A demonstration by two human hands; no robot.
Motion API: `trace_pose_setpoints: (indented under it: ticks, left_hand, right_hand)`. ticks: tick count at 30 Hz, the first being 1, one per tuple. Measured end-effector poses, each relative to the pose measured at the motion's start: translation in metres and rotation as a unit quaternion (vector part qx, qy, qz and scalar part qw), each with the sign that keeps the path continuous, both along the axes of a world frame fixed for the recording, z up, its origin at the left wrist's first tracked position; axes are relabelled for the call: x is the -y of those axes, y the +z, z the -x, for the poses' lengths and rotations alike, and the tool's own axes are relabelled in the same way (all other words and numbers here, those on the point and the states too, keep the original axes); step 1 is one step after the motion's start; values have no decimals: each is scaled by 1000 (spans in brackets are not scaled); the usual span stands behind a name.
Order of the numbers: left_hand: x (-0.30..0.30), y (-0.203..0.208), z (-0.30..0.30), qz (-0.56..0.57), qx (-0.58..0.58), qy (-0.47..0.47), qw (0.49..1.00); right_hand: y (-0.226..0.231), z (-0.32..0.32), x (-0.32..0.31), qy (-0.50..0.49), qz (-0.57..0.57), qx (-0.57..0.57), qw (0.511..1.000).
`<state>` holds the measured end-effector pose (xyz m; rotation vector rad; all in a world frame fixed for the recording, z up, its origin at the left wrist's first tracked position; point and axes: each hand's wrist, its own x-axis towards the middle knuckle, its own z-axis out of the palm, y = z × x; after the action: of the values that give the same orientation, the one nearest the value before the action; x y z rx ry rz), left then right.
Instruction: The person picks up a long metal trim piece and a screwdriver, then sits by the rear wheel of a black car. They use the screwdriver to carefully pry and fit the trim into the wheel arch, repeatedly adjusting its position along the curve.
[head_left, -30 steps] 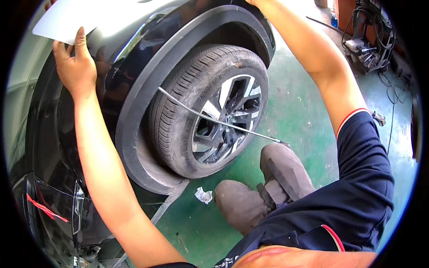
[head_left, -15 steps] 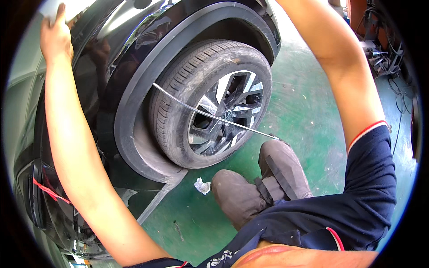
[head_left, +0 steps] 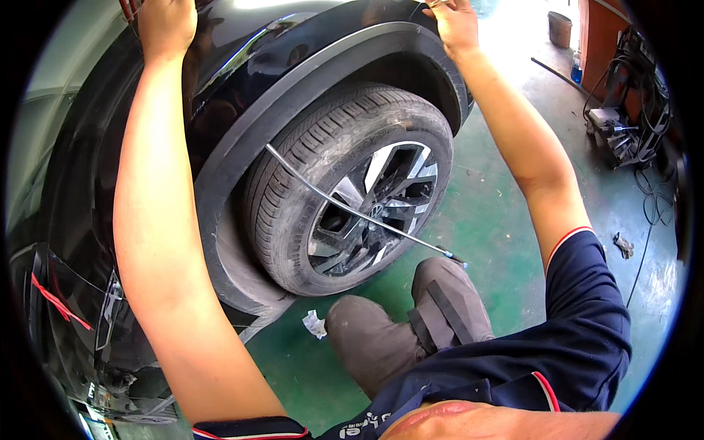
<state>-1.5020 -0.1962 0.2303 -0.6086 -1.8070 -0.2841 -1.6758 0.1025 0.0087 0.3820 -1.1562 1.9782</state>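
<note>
My left hand [head_left: 166, 26] lies on the glossy black car body [head_left: 220, 95] above the wheel, its fingers cut off by the top edge of the picture. My right hand [head_left: 455, 25] rests on the top of the dark grey wheel arch trim [head_left: 308, 81], fingertips partly out of view. Between my arms is the tyre [head_left: 293, 198] with its black and silver alloy wheel [head_left: 374, 205]. A thin metal rod [head_left: 352, 211] leans across the tyre, its blue-tipped end near my grey shoes [head_left: 411, 330] on the green floor.
A crumpled white scrap [head_left: 314, 323] lies on the green floor [head_left: 484, 213] by the tyre. Equipment with cables [head_left: 623, 125] stands at the right, a rag [head_left: 623, 244] lies near it, and a bucket [head_left: 560, 28] sits far back. Red tape [head_left: 59, 301] hangs at the car's lower left.
The view has swung so both hands sit further in the picture. My left hand has shifted right along the car body, and my right hand has come into view on the arch trim.
</note>
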Motion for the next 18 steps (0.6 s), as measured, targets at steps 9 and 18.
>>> trace_pose_setpoints:
  ticks: [9, 18]
  left_hand:
    - [17, -3, -8, 70, -73, -80, 992]
    - [12, -8, -15, 26, -100, -82, 991]
  right_hand:
    - [9, -12, -6, 70, -23, -43, 996]
    - [8, -22, 5, 64, 62, -6, 996]
